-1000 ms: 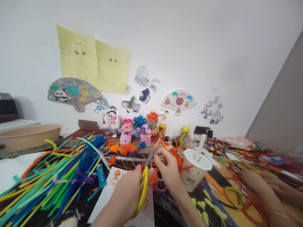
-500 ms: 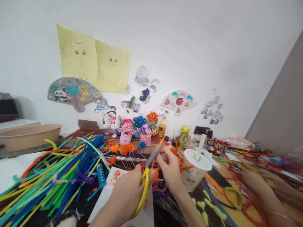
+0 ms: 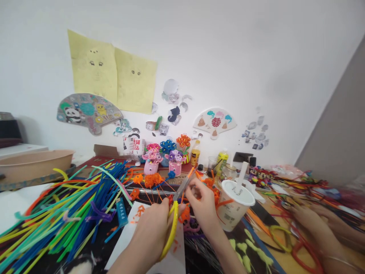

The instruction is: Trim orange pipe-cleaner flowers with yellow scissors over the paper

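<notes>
My left hand [image 3: 152, 228] is shut around the yellow handles of a pair of scissors [image 3: 172, 228], with the steel blades [image 3: 182, 186] pointing up and away. My right hand [image 3: 201, 201] is close beside the blades, its fingertips pinching a piece of orange pipe cleaner [image 3: 185, 215]. The hand itself hides part of that piece. Below my left hand lies a white paper sheet [image 3: 134, 224] scattered with orange snippets.
A heap of blue, green and yellow pipe cleaners [image 3: 65, 205] spreads to the left. A lidded plastic cup with a straw [image 3: 234, 209] stands right of my right hand. A co-worker's hand [image 3: 313, 224] works among pipe cleaners at right. Pink potted pipe-cleaner flowers [image 3: 151, 165] stand behind.
Both my hands and the scissors have shifted slightly to the left since the earlier frames. The blades still point up and away.
</notes>
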Demonstrator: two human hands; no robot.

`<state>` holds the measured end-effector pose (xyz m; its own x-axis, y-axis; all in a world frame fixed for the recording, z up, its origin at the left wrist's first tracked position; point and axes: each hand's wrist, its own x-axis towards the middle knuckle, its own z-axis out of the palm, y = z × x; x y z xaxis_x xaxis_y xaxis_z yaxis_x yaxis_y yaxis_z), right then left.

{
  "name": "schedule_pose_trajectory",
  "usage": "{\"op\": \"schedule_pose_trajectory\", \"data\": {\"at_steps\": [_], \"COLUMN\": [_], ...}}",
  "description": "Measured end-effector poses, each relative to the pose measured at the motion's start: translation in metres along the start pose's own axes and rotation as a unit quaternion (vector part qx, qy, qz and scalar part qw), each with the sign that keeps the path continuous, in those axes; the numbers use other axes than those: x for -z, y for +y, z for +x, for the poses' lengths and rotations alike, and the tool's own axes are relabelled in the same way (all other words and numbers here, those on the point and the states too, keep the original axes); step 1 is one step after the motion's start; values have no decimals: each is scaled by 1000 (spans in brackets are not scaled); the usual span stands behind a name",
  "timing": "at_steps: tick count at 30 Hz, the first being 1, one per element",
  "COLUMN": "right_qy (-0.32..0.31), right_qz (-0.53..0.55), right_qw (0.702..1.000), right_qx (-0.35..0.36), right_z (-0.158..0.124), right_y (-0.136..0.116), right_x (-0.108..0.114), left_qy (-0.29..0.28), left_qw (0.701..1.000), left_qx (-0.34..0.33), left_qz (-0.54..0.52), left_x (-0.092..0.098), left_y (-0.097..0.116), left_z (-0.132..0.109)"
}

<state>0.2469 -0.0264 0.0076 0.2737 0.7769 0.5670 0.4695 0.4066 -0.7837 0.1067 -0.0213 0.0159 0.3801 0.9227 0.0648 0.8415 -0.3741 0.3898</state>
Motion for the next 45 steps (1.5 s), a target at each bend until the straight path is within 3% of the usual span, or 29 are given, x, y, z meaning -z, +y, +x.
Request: {"op": "schedule_pose_trajectory", "data": {"at_steps": [3,7,14,21,27,33,45], "right_qy": [-4,-54,-141,-93,-106,-106,-80], "right_qz": [28,141,249,189,146,108,37], "right_qw": [1000,986,954,976,983,988,996], "right_qx": [-13,-65,-83,-53,-39,-13,14], "right_z": [1,4,6,6,6,6,6], "right_y": [3,6,13,14,14,15,15], "right_x": [0,4,13,12,12,12,12], "left_qy": [1,4,-38,-40,-52,-48,-10], "left_qw": [1000,996,985,992,994,992,993], "left_qx": [5,-46,-102,-80,-65,-88,-113], "left_qz": [-6,-71,-131,-85,-66,-74,44], "left_x": [-1,-3,12,12,14,13,3], "left_y": [-2,-9,-14,-13,-12,-17,-25], "left_z": [1,4,0,-4,-5,-1,8]}}
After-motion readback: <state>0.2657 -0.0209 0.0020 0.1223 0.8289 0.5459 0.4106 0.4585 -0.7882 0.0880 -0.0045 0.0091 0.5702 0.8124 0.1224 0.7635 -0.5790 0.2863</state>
